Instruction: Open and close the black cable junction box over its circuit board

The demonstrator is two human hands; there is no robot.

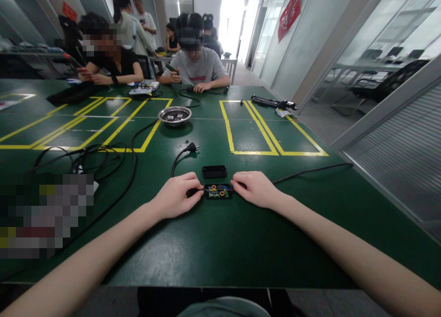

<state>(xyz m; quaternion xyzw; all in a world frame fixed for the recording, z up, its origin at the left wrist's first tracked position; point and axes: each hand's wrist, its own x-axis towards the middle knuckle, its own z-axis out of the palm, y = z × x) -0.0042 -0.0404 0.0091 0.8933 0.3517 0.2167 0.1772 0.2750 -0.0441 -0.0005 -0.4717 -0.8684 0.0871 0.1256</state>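
An opened black plastic case (pixel 218 196) lies on the green table in front of me, its circuit board (pixel 215 190) with copper coils exposed. Just behind it sits the matching black cover (pixel 214 171), hollow side up. My left hand (pixel 177 194) pinches the black power cord at the case's left end. That cord comes out behind the hand and ends in a plug (pixel 191 147). At the opposite end, my right hand (pixel 257 188) has its fingers closed around the other black cable (pixel 310 171), which runs off to the right. My fingers partly hide both cable ends.
A metal bowl (pixel 174 116) with small metal parts stands farther back. Tangled black cables (pixel 99 156) lie at left beside a blurred-out area. Yellow tape (pixel 255 153) marks rectangles. Across the table, a person (pixel 196 64) holds a screwdriver-like tool; another person (pixel 110 64) sits left.
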